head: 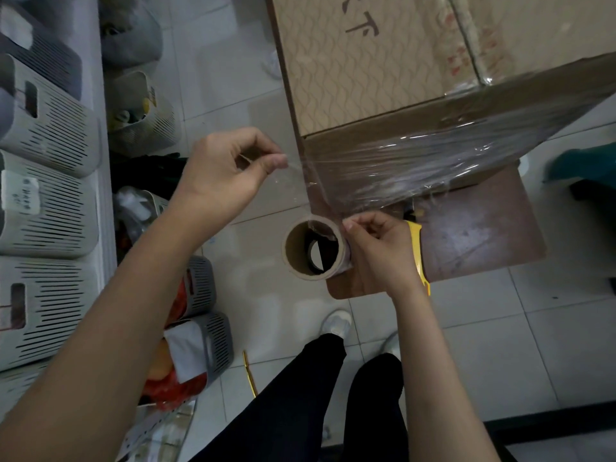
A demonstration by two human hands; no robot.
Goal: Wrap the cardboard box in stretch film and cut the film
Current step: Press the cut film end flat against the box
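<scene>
A large cardboard box (383,61) stands on a low brown board (483,235), its near side covered in clear stretch film (416,161). The film roll (311,248), nearly down to its cardboard core, stands upright at the board's left corner. My left hand (230,171) pinches the film's upper edge just left of the box corner. My right hand (380,241) pinches the film's lower edge beside the roll. A yellow cutter (416,248) lies on the board, partly hidden under my right hand and wrist.
Slotted grey baskets (50,201) line a shelf at the left, and more baskets (206,331) with red bags stand on the tiled floor. A thin yellow tool (250,375) lies on the floor. My legs in black trousers (316,395) stand below.
</scene>
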